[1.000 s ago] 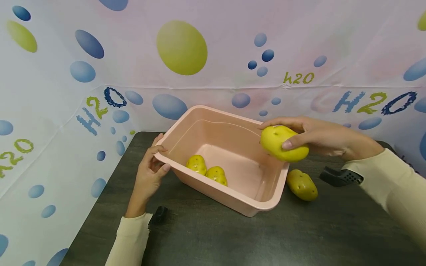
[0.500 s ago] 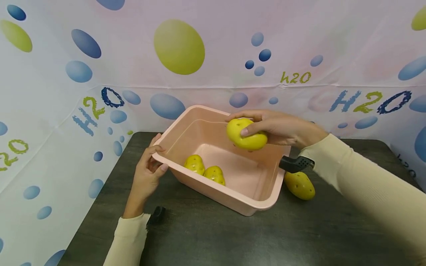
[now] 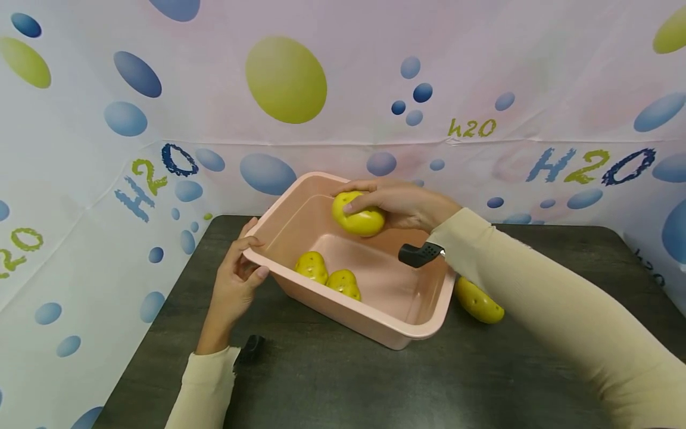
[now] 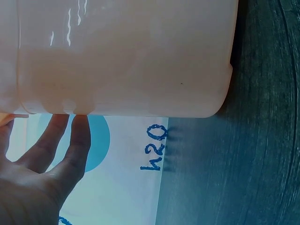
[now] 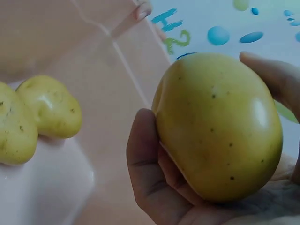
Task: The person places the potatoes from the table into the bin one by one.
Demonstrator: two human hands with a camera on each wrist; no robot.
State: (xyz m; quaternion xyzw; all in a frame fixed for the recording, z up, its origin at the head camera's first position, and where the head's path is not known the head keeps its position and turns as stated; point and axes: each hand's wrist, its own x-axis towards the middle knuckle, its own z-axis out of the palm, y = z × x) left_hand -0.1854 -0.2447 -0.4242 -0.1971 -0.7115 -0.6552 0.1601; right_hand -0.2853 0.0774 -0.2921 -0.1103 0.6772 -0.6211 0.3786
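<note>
My left hand (image 3: 229, 292) grips the left corner of a pink plastic tub (image 3: 348, 317), thumb on the rim. In the left wrist view its fingers (image 4: 80, 138) touch the tub wall. My right hand (image 3: 409, 204) holds a yellow potato (image 3: 358, 215) above the tub's far half, fingers and thumb around it; the right wrist view shows its dark-specked skin up close. Inside on the tub floor lie two more potatoes, one (image 3: 311, 266) touching the other (image 3: 344, 285), near the front left wall. Outside the right end, another potato (image 3: 479, 302) rests partly behind my right sleeve.
The dark wood-grain table (image 3: 321, 387) carries the tub. Behind and to the left hangs a white sheet (image 3: 343, 71) with coloured ovals and H2O lettering. Black wrist cameras stick out at the right cuff (image 3: 420, 255) and the left cuff (image 3: 253, 348).
My right hand has carried the potato leftward from the tub's right rim to over its far middle. My left hand has kept its grip on the corner.
</note>
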